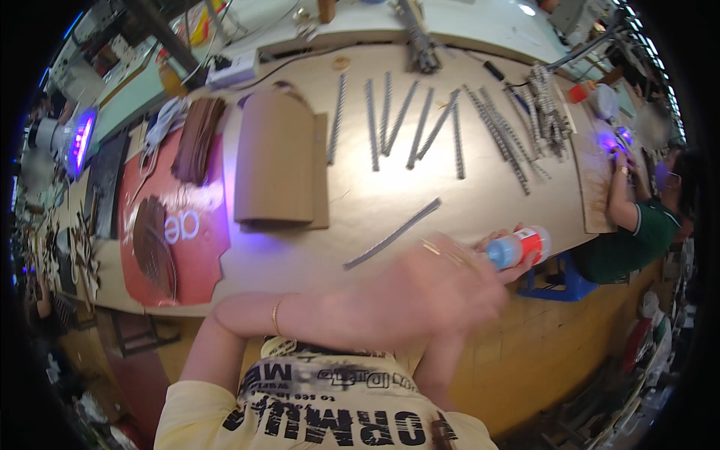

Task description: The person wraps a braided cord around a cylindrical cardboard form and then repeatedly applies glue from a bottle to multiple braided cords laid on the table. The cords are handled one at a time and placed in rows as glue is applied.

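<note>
A long tan surface (360, 202) is seen running from left to right across the view, curved by the lens. At its left part a red sheet (202, 255) is laid, with dark brown cut pieces (196, 139) stacked on its far end and another dark brown piece (150, 244) on its near end. Just right of the red sheet a folded piece of brown cardboard (274, 161) is set flat. Farther right, a row of grey ridged strips (416, 124) is spread out on the far half of the surface, and a heap of similar strips (544, 109) is piled at the far right. One single grey strip (394, 234) is laid slantwise nearer the edge, well apart from the row.

The left hand (442, 289) is swept across the body toward the right at the near edge of the surface; it is heavily blurred, so how far it is open cannot be told, and nothing can be made out in it. The right hand (514, 259) is closed around a small bottle (519, 247) with a pale blue tip and a red and white body, held at the near right edge of the surface, just right of the single strip.

At the far right another person (637, 217) in a green top is seated at the surface.
</note>
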Motion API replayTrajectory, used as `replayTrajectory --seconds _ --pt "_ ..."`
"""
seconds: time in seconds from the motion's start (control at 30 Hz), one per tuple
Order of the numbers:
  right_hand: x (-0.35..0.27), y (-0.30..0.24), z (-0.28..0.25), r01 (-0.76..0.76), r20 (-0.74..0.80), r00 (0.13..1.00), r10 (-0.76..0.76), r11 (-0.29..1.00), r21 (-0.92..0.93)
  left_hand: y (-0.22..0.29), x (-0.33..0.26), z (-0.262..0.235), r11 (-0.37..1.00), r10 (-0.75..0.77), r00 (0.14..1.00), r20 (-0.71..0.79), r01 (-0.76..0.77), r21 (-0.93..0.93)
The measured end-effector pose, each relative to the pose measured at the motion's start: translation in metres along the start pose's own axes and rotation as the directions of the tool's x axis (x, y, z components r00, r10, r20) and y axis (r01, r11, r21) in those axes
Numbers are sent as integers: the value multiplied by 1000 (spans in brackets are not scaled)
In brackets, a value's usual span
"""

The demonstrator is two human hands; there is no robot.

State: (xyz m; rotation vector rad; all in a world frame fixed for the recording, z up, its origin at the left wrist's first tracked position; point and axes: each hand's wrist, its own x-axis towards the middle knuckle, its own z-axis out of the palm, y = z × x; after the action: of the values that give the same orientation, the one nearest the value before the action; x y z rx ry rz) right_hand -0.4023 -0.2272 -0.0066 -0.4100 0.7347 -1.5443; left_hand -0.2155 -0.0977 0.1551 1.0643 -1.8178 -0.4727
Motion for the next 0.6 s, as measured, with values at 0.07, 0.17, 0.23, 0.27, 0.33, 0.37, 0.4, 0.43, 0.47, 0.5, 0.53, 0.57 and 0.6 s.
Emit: replayTrajectory --seconds 0.07,0.17,0.23,0.27,0.33,0.37,0.4,0.43,0.47,0.5,0.53,0.57,0.6 --pt "-2 2 2 -29 -27 999 31 998 61 47 4 0 966 164 984 -62 -173 -191" --pt "-2 1 3 -38 46 998 31 989 146 79 11 8 927 280 922 -269 -332 -175" --pt "-1 2 2 -27 38 999 23 992 126 84 11 15 927 303 885 -353 -360 -107" --pt "0 1 1 -16 77 997 6 992 126 85 11 19 922 330 865 -379 -382 -69" --pt "2 0 0 -23 85 996 11 989 143 85 9 24 915 371 822 -432 -403 20" --pt "1 0 -1 -25 75 997 15 990 141 85 8 28 909 395 795 -460 -409 74" --pt "2 1 -1 -34 65 998 25 989 143 85 9 32 897 424 754 -502 -427 117" --pt "2 1 -3 -35 79 997 24 990 135 87 12 37 890 440 717 -541 -431 152" --pt "3 1 -4 -35 88 996 23 991 132 87 13 41 883 454 677 -579 -431 188" --pt "3 1 -4 -46 119 993 28 987 153 86 16 43 880 461 644 -611 -423 218" --pt "3 1 -4 -29 98 995 17 992 126 86 15 43 869 490 675 -552 -428 249" --pt "3 0 -4 -33 97 995 21 993 118 85 14 40 856 517 702 -490 -436 279" --pt "2 -1 -4 -28 70 997 21 994 103 84 15 39 855 518 713 -473 -442 270"
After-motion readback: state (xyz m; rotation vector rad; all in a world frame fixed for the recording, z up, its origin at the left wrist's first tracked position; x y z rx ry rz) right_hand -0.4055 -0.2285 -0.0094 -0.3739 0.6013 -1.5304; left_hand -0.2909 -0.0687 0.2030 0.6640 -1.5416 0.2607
